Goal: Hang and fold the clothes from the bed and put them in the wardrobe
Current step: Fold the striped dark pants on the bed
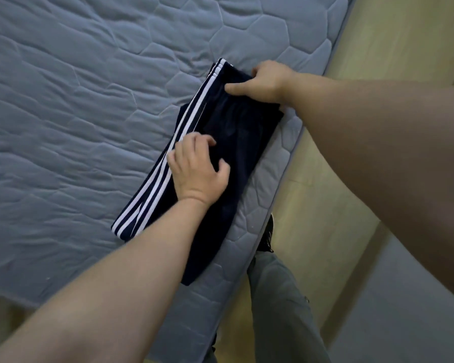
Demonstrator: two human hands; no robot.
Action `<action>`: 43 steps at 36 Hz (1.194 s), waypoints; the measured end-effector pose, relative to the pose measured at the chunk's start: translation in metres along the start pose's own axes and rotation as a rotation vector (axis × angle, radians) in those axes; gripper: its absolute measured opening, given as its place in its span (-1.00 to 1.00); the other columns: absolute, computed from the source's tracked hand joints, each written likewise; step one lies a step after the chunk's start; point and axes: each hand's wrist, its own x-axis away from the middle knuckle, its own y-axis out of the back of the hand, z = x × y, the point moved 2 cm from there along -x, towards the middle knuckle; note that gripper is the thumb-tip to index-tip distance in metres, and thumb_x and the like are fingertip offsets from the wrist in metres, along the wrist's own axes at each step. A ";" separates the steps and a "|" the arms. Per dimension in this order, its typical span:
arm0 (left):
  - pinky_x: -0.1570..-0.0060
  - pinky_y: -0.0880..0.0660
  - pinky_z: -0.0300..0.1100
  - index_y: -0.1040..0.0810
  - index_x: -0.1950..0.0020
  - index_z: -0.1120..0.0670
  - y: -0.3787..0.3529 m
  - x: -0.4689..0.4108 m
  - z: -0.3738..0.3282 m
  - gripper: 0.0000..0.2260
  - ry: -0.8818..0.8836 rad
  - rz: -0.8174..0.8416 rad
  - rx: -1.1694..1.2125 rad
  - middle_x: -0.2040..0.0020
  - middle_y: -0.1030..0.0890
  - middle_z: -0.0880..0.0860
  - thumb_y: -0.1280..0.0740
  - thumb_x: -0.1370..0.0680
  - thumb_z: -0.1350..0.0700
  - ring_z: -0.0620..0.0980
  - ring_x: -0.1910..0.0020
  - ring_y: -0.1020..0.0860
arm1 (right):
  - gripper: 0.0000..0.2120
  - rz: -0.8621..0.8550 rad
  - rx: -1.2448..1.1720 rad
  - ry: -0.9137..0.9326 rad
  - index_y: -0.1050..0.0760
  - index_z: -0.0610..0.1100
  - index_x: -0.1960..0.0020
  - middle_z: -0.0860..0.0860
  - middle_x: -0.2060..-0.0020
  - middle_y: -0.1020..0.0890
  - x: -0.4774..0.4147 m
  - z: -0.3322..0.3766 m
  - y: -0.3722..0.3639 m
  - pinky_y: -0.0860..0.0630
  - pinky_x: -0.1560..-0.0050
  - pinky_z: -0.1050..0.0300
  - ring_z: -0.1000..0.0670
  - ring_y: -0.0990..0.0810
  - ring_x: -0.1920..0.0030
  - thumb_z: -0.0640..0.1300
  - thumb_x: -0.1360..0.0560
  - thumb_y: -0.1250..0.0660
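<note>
PANTS ON THE FOLD: A person works a pair of dark track pants [236, 132] with white side stripes [152, 184] on a bare bed [89, 100]. The garment lies in a long strip close to the mattress edge. The right hand [269, 81] holds the far end, its thumb [236, 88] flat on top and its fingers wrapped over the edge beyond. The left hand [197, 171] rests on the cloth midway along, fingers [194, 145] curled against it just beside the stripes. Whether they have pinched up a fold cannot be told.

The step in hand appears to be a fold across the length. To do it well, the end under the right fingers should likely be carried over toward the left fingers, with the stripes lined up and the left hand pinning the crease. The cloth would then want smoothing flat so the bundle does not slip off the nearby mattress edge.
</note>
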 end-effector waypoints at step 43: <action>0.17 -0.52 -0.15 -0.50 0.12 0.05 0.024 0.190 0.217 -0.81 1.493 0.236 1.210 0.17 -0.61 0.07 -0.15 -0.62 0.09 0.02 0.20 -0.58 | -0.73 -0.379 -0.165 -0.112 -0.32 -0.03 -0.05 -0.07 -0.09 -0.43 0.208 0.047 -0.289 -0.40 -0.15 -0.08 -0.20 -0.47 -0.15 -0.05 -0.46 -0.38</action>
